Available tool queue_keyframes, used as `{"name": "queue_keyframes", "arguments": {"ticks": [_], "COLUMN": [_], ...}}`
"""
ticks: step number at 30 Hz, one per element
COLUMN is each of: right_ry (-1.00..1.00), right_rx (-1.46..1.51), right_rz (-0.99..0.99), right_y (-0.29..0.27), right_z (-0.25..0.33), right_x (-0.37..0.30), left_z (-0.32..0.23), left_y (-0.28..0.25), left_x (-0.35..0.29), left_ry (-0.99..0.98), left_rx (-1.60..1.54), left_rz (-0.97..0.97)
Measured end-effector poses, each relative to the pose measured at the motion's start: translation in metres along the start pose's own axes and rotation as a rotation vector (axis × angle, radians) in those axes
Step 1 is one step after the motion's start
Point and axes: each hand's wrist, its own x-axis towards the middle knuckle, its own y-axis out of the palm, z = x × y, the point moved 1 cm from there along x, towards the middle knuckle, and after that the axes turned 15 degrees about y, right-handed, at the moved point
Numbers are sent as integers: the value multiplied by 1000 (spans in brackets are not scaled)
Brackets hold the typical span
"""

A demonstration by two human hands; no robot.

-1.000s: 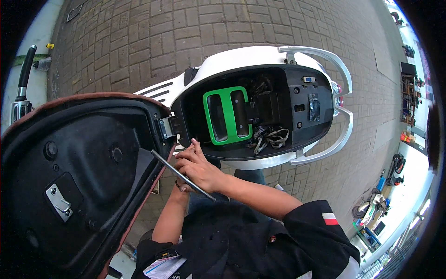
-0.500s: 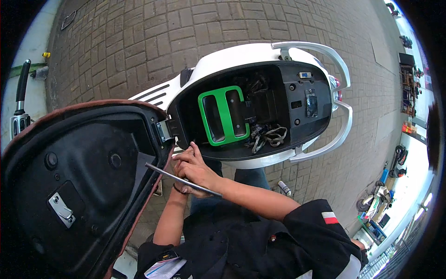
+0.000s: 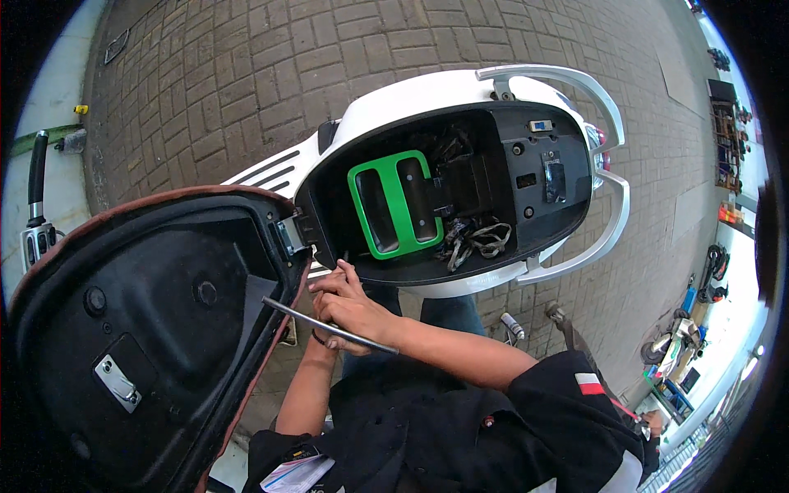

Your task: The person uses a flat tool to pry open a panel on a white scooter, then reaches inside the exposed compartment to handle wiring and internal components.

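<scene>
My left hand reaches up from below, a dark band at its wrist, and is closed round a thin grey bar-like object seen edge-on. The overlap hides part of this grip. Across it lies my right hand, fingers apart and slightly bent, towards the left. Both hands are between the raised brown-edged seat and the open storage well of a white scooter. Inside the well sit a green-framed black part and a tangle of dark cables.
A silver grab rail curves round the scooter's rear. On the brick paving lies a small pale cylinder. Another person's shoe shows at lower right. Shelving and cluttered equipment line the right side.
Another person's shoe and trouser leg have come into view at lower right. My hands keep nearly the same pose, and the whole view has shifted slightly.
</scene>
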Motion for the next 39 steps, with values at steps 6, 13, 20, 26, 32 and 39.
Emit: {"name": "queue_keyframes", "arguments": {"ticks": [6,13,20,26,32,39], "right_ry": [-88,230,490,222,-737,-178], "right_rx": [-90,981,736,-1181,-830,288], "right_rz": [173,-420,-340,257,-135,-207], "right_y": [-18,18,-13,-2,-18,-5], "right_z": [0,32,34,64,10,4], "right_x": [9,8,67,89,95,56], "left_z": [-16,-42,-62,-29,-27,-23], "left_y": [-5,-28,-43,-33,-31,-43], "left_x": [6,54,83,73,80,64], "left_ry": [118,277,149,132,143,198], "left_rx": [163,-268,-254,-539,-609,-605], "left_rz": [25,-183,-202,-338,-359,-289]}}
